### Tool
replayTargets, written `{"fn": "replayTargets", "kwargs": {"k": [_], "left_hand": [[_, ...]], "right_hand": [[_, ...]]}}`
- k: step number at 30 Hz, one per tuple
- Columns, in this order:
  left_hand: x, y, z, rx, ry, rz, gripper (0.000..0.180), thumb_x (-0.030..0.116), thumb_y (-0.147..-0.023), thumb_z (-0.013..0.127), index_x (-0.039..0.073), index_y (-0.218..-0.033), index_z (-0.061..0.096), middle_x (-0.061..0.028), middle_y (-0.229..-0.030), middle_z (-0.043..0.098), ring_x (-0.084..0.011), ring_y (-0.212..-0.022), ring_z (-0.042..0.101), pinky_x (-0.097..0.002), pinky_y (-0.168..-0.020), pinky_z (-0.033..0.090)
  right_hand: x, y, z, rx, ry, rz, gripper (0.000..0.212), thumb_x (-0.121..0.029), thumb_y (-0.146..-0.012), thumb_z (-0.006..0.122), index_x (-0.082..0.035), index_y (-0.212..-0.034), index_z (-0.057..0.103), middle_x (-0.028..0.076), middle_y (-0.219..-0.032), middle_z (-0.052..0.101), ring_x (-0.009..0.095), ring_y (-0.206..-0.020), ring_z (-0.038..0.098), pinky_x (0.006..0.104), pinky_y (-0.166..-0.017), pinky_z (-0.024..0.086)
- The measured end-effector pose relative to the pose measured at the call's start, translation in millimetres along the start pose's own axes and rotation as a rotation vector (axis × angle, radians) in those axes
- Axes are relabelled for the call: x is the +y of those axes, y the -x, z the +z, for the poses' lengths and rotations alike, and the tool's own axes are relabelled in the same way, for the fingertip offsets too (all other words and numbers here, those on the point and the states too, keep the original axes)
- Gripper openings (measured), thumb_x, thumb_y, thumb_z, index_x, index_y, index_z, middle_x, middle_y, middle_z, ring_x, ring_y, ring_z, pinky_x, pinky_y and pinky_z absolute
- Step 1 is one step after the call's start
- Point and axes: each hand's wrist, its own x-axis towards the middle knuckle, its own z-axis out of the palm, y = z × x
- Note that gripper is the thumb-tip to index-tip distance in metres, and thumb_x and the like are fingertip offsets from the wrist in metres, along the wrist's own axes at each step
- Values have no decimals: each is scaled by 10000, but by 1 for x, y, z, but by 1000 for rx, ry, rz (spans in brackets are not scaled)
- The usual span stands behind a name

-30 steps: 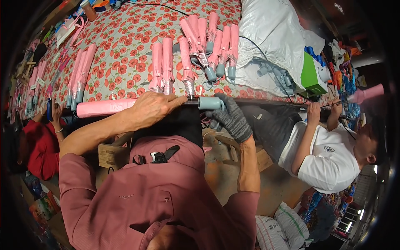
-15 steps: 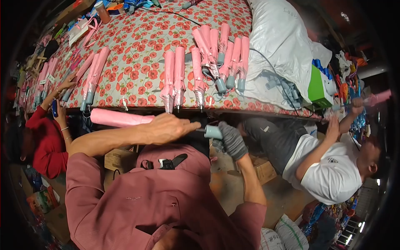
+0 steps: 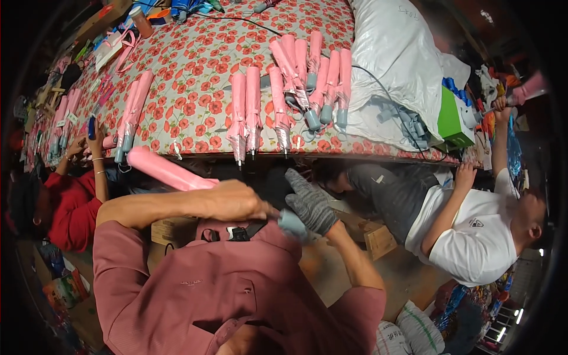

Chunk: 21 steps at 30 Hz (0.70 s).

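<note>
A folded pink umbrella (image 3: 168, 171) lies across in front of me below the table's edge, its closed end at the left and its grey-blue handle (image 3: 290, 223) at the right. Around its shaft part my bare left hand (image 3: 236, 200) is closed. Over the handle, my right hand (image 3: 312, 204), in a grey knitted glove, has its fingers stretched out. The palm is right by the handle, and whether it presses on it I cannot tell. Several more folded pink umbrellas (image 3: 252, 109) lie along the near part of the table, some with grey handles and some with bare shaft tips.
The table (image 3: 195, 77) has a flowered cloth. A white sack (image 3: 393, 53) of grey handles and a green box (image 3: 454, 121) stand on its right. People in red (image 3: 74, 207) and white (image 3: 467, 236) work at either side. Cardboard boxes (image 3: 378, 241) and sacks (image 3: 417, 325) are on the floor.
The umbrella has tilted, its handle end coming down toward me. My right hand has let go of the handle and straightened its fingers. The person at the right has raised an umbrella.
</note>
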Motion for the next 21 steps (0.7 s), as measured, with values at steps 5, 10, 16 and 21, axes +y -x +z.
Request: {"fn": "replayTargets", "kwargs": {"k": [5, 10, 16, 21], "left_hand": [[-20, -5, -4, 58, -84, -200, 284, 368, -1014, 549, 195, -1160, 722, -91, -846, 729, -349, -701, 667, -436, -626, 498], [-4, -6, -31, -94, 386, -222, 275, 354, -1006, 575, 162, -1116, 738, -90, -802, 714, -294, -617, 621, -422, -583, 474], [-14, 4, 0, -255, 816, -126, 334, 348, -1036, 592, 41, -1024, 722, -42, -857, 712, -179, -576, 554, -391, -545, 472], [19, -4, -24, 135, -589, -52, 311, 293, -1041, 608, 8, -1033, 733, -59, -880, 711, -175, -567, 504, -362, -544, 458]], "right_hand": [[-55, 7, -11, 169, 306, -271, 764, -404, -875, 705, 35, -1464, 497, 257, -1569, 433, 385, -1454, 432, 465, -1187, 366], [-79, 10, -23, 186, 337, -404, 700, -387, -847, 715, 27, -1388, 555, 250, -1411, 569, 386, -1274, 585, 463, -1063, 475], [-74, 23, -19, -231, 579, -141, 588, -332, -767, 743, -8, -1244, 623, 174, -1106, 679, 387, -930, 661, 470, -858, 529], [0, 3, 3, 97, 200, -251, 484, -286, -732, 751, -34, -1131, 642, 117, -887, 640, 337, -715, 597, 452, -682, 495]]}}
